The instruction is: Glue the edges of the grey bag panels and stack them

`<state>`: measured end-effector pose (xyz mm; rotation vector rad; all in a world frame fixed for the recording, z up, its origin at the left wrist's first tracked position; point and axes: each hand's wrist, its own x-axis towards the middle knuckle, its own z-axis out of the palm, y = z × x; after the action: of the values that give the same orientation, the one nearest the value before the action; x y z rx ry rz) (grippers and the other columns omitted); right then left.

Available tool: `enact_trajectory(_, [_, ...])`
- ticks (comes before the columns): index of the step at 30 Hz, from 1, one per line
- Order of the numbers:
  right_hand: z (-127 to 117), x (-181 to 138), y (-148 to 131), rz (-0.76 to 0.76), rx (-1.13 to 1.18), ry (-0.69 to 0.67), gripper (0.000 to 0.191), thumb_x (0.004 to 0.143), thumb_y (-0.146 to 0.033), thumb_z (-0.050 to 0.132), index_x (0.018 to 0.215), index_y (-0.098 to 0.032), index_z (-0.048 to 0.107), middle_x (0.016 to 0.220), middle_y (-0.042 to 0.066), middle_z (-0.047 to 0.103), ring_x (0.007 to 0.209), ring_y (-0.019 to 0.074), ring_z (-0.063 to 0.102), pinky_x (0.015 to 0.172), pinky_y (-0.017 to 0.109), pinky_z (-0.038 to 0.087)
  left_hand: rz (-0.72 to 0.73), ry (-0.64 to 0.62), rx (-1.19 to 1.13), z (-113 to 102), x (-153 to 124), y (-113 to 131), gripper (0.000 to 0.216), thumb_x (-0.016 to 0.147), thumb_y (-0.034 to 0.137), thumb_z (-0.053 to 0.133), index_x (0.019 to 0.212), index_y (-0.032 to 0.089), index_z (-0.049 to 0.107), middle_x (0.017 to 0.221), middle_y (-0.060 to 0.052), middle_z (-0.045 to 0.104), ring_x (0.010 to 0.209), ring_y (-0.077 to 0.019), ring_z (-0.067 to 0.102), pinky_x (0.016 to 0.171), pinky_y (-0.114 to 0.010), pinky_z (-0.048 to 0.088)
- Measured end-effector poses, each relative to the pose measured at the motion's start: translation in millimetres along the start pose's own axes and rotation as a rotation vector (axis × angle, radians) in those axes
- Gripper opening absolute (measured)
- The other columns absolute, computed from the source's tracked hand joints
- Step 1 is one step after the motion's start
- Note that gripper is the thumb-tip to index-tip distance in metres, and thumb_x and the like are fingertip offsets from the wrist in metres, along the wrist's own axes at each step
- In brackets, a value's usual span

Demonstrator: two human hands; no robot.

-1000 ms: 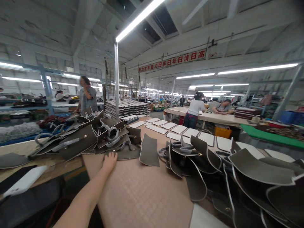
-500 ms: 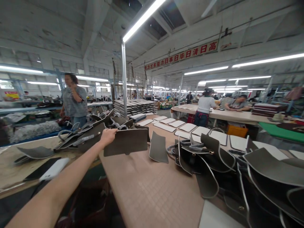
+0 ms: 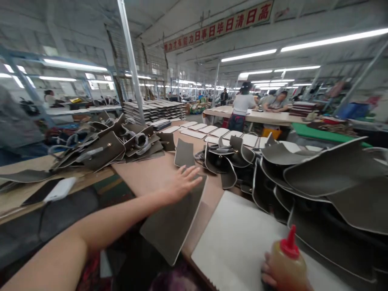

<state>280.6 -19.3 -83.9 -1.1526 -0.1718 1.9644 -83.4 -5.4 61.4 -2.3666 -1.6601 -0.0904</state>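
Observation:
With its fingers spread, my left hand (image 3: pixel 182 185) lies over a dark grey-brown bag panel (image 3: pixel 176 222) with pale edges. The panel slants across the near table edge, its lower corner hanging over. At the bottom right, my right hand (image 3: pixel 268 271) is wrapped round a squeeze bottle (image 3: pixel 287 264) of yellowish liquid, topped by a red pointed nozzle. The bottle is upright over a white board (image 3: pixel 233 238), and most of that hand is hidden behind it. A smaller grey panel (image 3: pixel 184 152) stands beyond my left hand.
Dark half-made bags (image 3: pixel 224 159) with handles crowd the right side, beside large curved panels (image 3: pixel 327 169). Another bag pile (image 3: pixel 106 147) lies left. White panels (image 3: pixel 209 129) line the far table. A phone-like white object (image 3: pixel 60 189) rests left. Co-workers stand and sit farther back.
My left hand has drawn the panel from the bag pile towards me and now lies spread on it. My right hand has come into view with the bottle. The view has turned down.

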Motion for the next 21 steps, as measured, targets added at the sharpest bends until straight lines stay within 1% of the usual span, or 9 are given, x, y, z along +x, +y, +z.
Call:
enact_trajectory(2, [-1.9,3.6,0.7,0.004,0.099,-0.131,0.03,0.053,-0.058,0.065,0.06,-0.029,0.061,0.057,0.006,0.063,0.043,0.0238,0.051,0.031,0.03,0.032,-0.228,-0.075,-0.08,41.9,-18.5,33.3,0.054,0.075,0.039,0.054,0.124,0.02,0.043,0.13,-0.013,0.041,0.118,-0.0266,0.037,0.095,-0.04,0.033])
enact_trajectory(5, [-1.9,0.6,5.0,-0.035,0.156,-0.292,0.028,0.058,-0.053,0.068,0.067,-0.027,0.065,0.065,0.005,0.067,0.049,0.0218,0.056,0.035,0.027,0.034,-0.481,-0.113,-0.088,77.9,-51.4,60.0,0.068,0.069,0.06,0.05,0.123,0.02,0.045,0.132,-0.016,0.039,0.12,-0.0345,0.032,0.095,-0.05,0.03])
enact_trajectory(7, [-1.9,-2.4,7.0,-0.045,0.148,-0.335,0.027,0.06,-0.051,0.068,0.072,-0.027,0.066,0.068,0.004,0.068,0.051,0.0213,0.057,0.037,0.027,0.035,-0.516,-0.084,-0.053,83.9,-68.4,74.8,0.07,0.068,0.066,0.046,0.124,0.023,0.045,0.137,-0.014,0.033,0.126,-0.036,0.022,0.099,-0.056,0.019])
enact_trajectory(9, [-3.6,-3.0,6.8,-0.04,0.141,-0.347,0.026,0.06,-0.05,0.068,0.074,-0.028,0.066,0.07,0.004,0.068,0.051,0.0214,0.056,0.037,0.028,0.036,-0.499,-0.07,-0.054,82.8,-78.0,91.9,0.068,0.069,0.067,0.041,0.123,0.026,0.046,0.137,-0.011,0.033,0.128,-0.0336,0.02,0.103,-0.056,0.011])
enact_trajectory(12, [-8.4,1.3,3.7,-0.015,0.137,-0.341,0.027,0.056,-0.049,0.071,0.072,-0.028,0.066,0.07,0.005,0.068,0.05,0.0225,0.055,0.037,0.029,0.035,-0.484,-0.092,-0.116,82.3,-78.4,109.8,0.059,0.077,0.06,0.034,0.123,0.026,0.047,0.136,-0.01,0.036,0.127,-0.0288,0.026,0.104,-0.052,0.011])
enact_trajectory(14, [-11.2,4.5,1.8,0.009,0.117,-0.342,0.029,0.053,-0.05,0.071,0.07,-0.027,0.066,0.067,0.006,0.068,0.05,0.0231,0.055,0.037,0.03,0.035,-0.484,-0.091,-0.136,85.0,-73.2,107.5,0.055,0.079,0.055,0.033,0.124,0.025,0.045,0.138,-0.009,0.033,0.127,-0.0271,0.025,0.105,-0.051,0.011])
enact_trajectory(16, [-13.1,5.7,1.5,0.031,0.102,-0.341,0.029,0.053,-0.051,0.071,0.068,-0.026,0.066,0.065,0.006,0.067,0.05,0.0228,0.054,0.037,0.029,0.035,-0.472,-0.083,-0.135,88.2,-67.4,95.1,0.053,0.08,0.052,0.034,0.124,0.025,0.044,0.139,-0.008,0.031,0.128,-0.0265,0.023,0.105,-0.05,0.01])
enact_trajectory(19, [-14.9,4.0,4.5,-0.015,0.14,-0.343,0.032,0.052,-0.05,0.072,0.074,-0.028,0.065,0.07,0.005,0.068,0.052,0.0217,0.055,0.039,0.029,0.036,-0.409,-0.093,-0.132,90.9,-60.1,75.5,0.058,0.076,0.057,0.038,0.121,0.022,0.047,0.138,-0.008,0.033,0.128,-0.0277,0.023,0.105,-0.049,0.01])
enact_trajectory(21, [-15.8,2.4,7.3,-0.061,0.154,-0.348,0.036,0.052,-0.049,0.072,0.08,-0.029,0.064,0.075,0.005,0.068,0.054,0.0225,0.055,0.039,0.03,0.036,-0.38,-0.111,-0.131,91.7,-56.9,72.0,0.061,0.073,0.061,0.04,0.117,0.02,0.05,0.135,-0.01,0.038,0.126,-0.0287,0.027,0.104,-0.047,0.015])
